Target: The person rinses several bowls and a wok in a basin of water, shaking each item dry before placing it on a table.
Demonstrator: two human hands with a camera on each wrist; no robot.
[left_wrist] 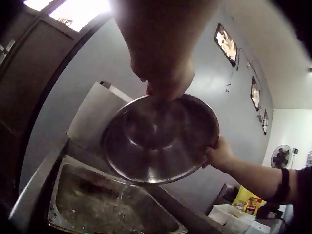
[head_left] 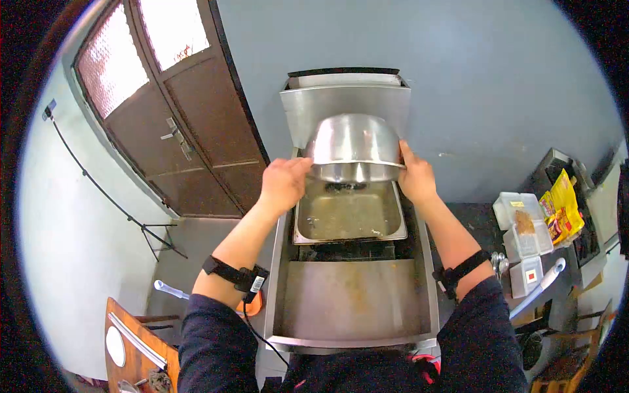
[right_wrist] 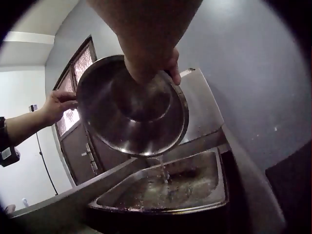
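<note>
A wide stainless steel bowl (head_left: pixel 354 139) is held tilted far over, its open mouth turned down and away from the head camera. My left hand (head_left: pixel 283 185) grips its rim on the left side, and my right hand (head_left: pixel 417 178) grips the rim on the right. From the bowl's lower edge a thin stream of clear liquid (right_wrist: pixel 165 170) falls into a rectangular metal pan (head_left: pixel 350 239) below. Shallow, cloudy liquid covers the pan's bottom. In the left wrist view the bowl's inside (left_wrist: pixel 151 141) looks nearly drained.
The pan sits in a steel housing (head_left: pixel 354 301) with an upright back panel (head_left: pixel 301 108). To the right, a dark counter holds clear plastic containers (head_left: pixel 519 245), a yellow packet (head_left: pixel 565 209) and several spoons (head_left: pixel 499 265). A wooden table (head_left: pixel 124 318) stands at lower left.
</note>
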